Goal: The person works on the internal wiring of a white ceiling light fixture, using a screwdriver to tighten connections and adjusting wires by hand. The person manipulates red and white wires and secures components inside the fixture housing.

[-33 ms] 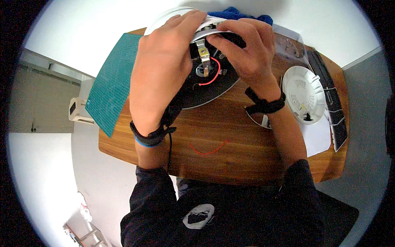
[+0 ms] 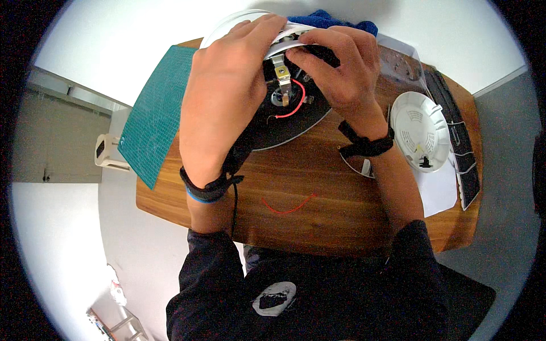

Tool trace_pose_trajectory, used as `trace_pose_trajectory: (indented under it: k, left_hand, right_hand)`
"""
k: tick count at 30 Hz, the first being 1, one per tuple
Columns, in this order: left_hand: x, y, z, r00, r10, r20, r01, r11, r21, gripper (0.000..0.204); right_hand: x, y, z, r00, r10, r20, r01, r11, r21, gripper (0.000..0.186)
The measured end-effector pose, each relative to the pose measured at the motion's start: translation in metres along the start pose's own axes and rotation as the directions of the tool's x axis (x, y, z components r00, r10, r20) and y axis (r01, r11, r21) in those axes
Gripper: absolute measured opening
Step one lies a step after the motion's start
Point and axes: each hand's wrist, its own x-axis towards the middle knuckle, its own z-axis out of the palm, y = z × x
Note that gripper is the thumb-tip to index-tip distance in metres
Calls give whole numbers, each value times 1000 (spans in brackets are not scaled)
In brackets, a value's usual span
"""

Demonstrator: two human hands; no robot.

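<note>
Left hand (image 2: pixel 224 94) and right hand (image 2: pixel 348 74) closed on a white housing (image 2: pixel 284 48)

The left wraps over it; the right pinches its rim, at the table's far side. The wooden table (image 2: pixel 307 236) bears a green mat (image 2: pixel 156 108), a loose red wire (image 2: pixel 284 213) and a round white cover (image 2: pixel 414 122). A white wall (image 2: pixel 449 25) stands behind. Hands and housing have barely shifted since the earlier frame.
</note>
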Motion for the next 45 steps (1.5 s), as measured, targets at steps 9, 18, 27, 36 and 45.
trace_pose_trajectory:
  k: [9, 18, 27, 36, 45]
  left_hand:
    - [0, -2, -3, 997, -67, 30, 67, 998, -1, 63]
    - [0, -1, 1, 998, -54, 35, 53, 998, 21, 65]
    - [-1, -3, 3, 999, -29, 27, 29, 999, 26, 65]
    - [-1, -2, 3, 1000, -10, 16, 10, 1000, 4, 66]
    - [-2, -4, 5, 1000, 7, 9, -7, 1000, 30, 67]
  right_hand:
    - [0, 2, 4, 999, -5, -32, 5, 1000, -21, 27]
    - [-4, 3, 6, 1000, -4, -14, 3, 1000, -21, 24]
    - [-4, 1, 5, 998, 58, -23, -57, 998, 9, 18]
    - [-4, 1, 5, 999, 47, -20, -47, 999, -21, 19]
    - [-5, 0, 4, 1000, 12, -28, -13, 999, -53, 15]
